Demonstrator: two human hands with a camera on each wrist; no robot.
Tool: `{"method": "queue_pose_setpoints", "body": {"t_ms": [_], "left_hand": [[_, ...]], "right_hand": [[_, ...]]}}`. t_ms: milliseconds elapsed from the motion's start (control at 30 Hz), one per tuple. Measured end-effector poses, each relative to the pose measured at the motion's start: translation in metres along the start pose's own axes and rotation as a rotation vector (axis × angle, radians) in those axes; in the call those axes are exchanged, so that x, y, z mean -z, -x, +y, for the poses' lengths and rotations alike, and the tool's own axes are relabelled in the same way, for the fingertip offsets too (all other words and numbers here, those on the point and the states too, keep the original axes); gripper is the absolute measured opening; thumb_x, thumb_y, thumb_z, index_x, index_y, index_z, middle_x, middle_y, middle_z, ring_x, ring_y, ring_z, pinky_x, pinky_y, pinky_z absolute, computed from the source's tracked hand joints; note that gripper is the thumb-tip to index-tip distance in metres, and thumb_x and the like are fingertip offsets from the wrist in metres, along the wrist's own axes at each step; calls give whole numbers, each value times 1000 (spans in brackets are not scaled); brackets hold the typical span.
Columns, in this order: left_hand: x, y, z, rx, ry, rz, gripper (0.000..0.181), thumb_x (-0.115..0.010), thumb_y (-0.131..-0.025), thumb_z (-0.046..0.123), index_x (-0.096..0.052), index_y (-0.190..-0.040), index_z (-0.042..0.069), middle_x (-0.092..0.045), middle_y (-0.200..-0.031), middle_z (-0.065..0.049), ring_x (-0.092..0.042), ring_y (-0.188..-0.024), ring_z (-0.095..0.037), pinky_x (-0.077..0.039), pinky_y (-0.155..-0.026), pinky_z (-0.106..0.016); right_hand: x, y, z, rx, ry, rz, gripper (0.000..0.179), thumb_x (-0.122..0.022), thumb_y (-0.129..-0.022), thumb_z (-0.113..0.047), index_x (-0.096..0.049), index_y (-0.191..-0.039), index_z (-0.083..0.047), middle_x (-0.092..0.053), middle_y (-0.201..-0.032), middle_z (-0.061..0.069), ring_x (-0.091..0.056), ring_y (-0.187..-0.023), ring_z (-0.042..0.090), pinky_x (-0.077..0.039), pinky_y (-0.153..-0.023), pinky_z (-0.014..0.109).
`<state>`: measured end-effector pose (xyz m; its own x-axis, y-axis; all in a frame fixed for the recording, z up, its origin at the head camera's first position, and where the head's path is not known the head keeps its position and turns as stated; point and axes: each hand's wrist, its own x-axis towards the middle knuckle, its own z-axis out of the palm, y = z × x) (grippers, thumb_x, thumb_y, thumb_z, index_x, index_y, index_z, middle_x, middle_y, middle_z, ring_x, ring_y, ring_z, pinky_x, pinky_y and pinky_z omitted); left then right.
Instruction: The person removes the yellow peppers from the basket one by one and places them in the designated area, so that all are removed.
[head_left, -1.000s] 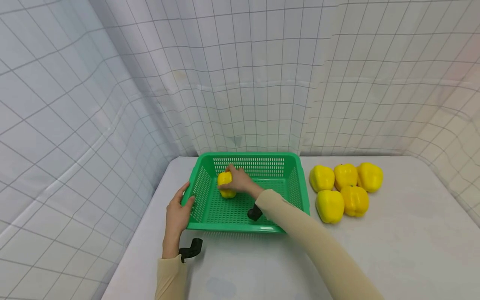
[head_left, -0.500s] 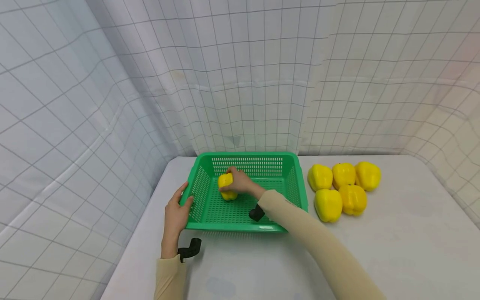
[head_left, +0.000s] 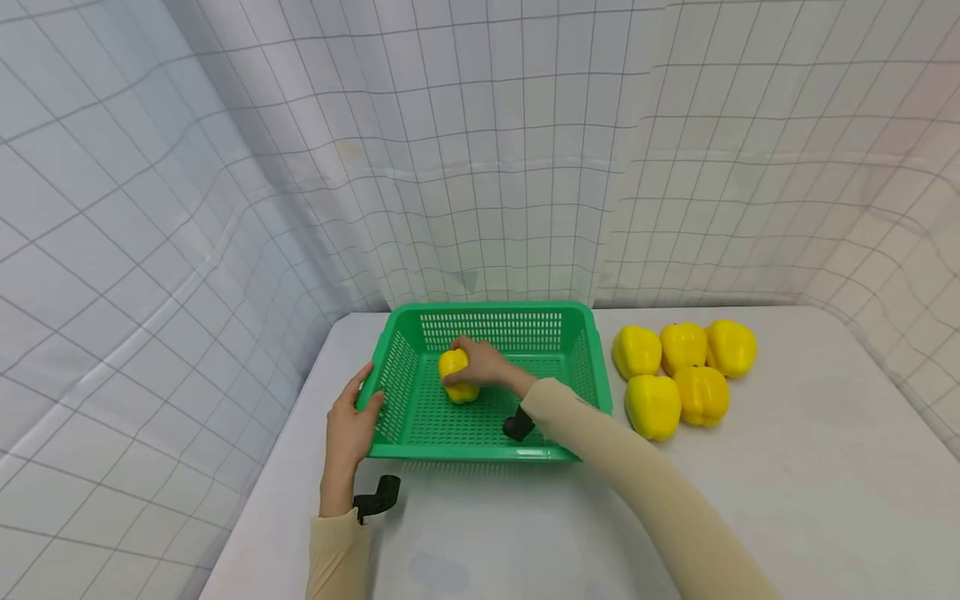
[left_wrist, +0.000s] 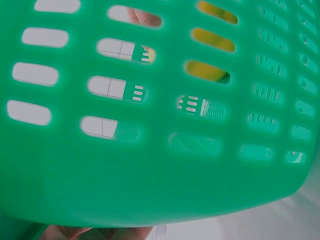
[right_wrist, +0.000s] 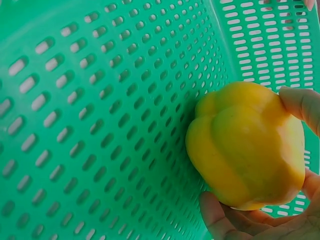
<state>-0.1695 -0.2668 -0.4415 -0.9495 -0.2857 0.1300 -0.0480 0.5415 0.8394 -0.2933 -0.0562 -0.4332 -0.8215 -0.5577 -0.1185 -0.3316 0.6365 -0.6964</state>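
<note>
A green plastic basket (head_left: pixel 465 452) with slotted walls stands on the white table. Inside it, left of the middle, my right hand (head_left: pixel 486 365) holds a yellow bell pepper (head_left: pixel 452 363) close over the basket floor. The right wrist view shows the thumb and fingers spread around the pepper (right_wrist: pixel 245 145), its lobed end towards the camera. My left hand (head_left: pixel 349 427) grips the basket's left rim, fingers along the outside and thumb over the edge. Through the slots of the basket wall (left_wrist: pixel 135 175), the left wrist view catches bits of yellow.
Several more yellow bell peppers (head_left: pixel 652 407) stand grouped on the table (head_left: pixel 795 467) just right of the basket. Grid-patterned white curtains (head_left: pixel 480 167) hang behind and to the left. Black wrist mounts (head_left: pixel 378 497) stick out from both wrists.
My right hand has shifted slightly right and towards me inside the basket, with the pepper still in its grasp. My left hand stays at the rim. The head view has drifted a little.
</note>
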Motion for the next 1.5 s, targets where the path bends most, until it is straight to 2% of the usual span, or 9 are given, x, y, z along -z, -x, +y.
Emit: {"method": "queue_pose_setpoints", "body": {"t_ms": [267,567,733,933,1233,1500], "left_hand": [[0,-2,-1,1,3,-5,49,-54,-98,18,-41,-146,20,-59,-116,-23,-59,-79,-32,-44,-62,-35],[-1,-2,-2,1,-1,-3,50,-54,-98,17,-41,-146,19,-59,-117,-24,-59,-80,-32,-44,-62,-35],[-1,-2,-2,-7,0,-3,50,-54,-98,17,-41,-146,18,-58,-118,-25,-60,-81,-33,-45,-61,-35],[-1,-1,-1,2,0,-9,50,-53,-98,17,-40,-146,18,-58,-119,-25,-59,-81,-33,-45,-62,-35],[-1,-1,-1,6,-23,-17,50,-52,-99,19,-39,-147,18,-55,-123,-26,-59,-87,-34,-44,-66,-38],[-1,-2,1,3,-16,-10,49,-53,-99,18,-40,-146,18,-56,-122,-26,-60,-86,-33,-44,-65,-38]], "right_hand": [[4,3,5,45,5,-9,54,-72,-84,-31,-51,-128,-9,-56,-111,10,-49,-96,23,-46,-72,30],[8,7,11,22,-3,-27,55,-73,-83,-33,-51,-128,-11,-55,-112,9,-48,-96,22,-45,-73,31],[11,8,15,29,-10,-26,55,-72,-83,-30,-48,-128,-9,-55,-110,11,-53,-91,21,-46,-72,30],[17,11,13,19,-5,1,56,-73,-82,-33,-48,-127,-11,-53,-109,10,-52,-91,21,-46,-70,30],[25,17,8,113,-8,60,53,-73,-82,-31,-51,-125,-8,-58,-103,9,-56,-85,20,-48,-67,29],[35,25,1,130,-9,117,56,-74,-80,-35,-51,-126,-13,-55,-105,9,-55,-86,19,-49,-65,29]]}}
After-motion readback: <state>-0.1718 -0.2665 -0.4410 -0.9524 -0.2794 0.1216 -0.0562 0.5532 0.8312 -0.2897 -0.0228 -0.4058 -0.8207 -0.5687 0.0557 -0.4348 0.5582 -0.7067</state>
